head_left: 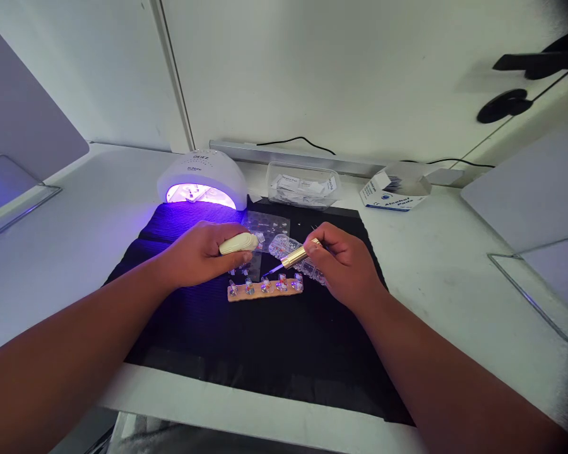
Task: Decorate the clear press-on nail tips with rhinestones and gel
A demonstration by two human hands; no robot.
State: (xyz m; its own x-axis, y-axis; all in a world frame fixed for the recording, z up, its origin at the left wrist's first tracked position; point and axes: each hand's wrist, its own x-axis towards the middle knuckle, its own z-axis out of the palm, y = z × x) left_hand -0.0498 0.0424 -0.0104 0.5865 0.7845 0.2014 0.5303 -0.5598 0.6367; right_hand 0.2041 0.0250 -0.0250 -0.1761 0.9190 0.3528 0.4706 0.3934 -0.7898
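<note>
Bare forearms (pixel 78 337), cylindrical ribbed gold brush handle (pixel 295 255) in right hand (pixel 344 265)

Straight into a pale wall (pixel 312 75), split left of centre by a dark slanting seam (pixel 177 79)! Down to a grey rail (pixel 248 151), then out across a white desk (pixel 421 265). Flanked by a greyish left panel (pixel 19 94) and right panel (pixel 539 157). Up to black fittings (pixel 504 106), upper right. Dimly lit, tinted violet leftward.

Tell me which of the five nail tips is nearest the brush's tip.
The middle nail tip, third from either end of the strip: the right hand holds the brush with its tip close by; the others sit farther off.
</note>
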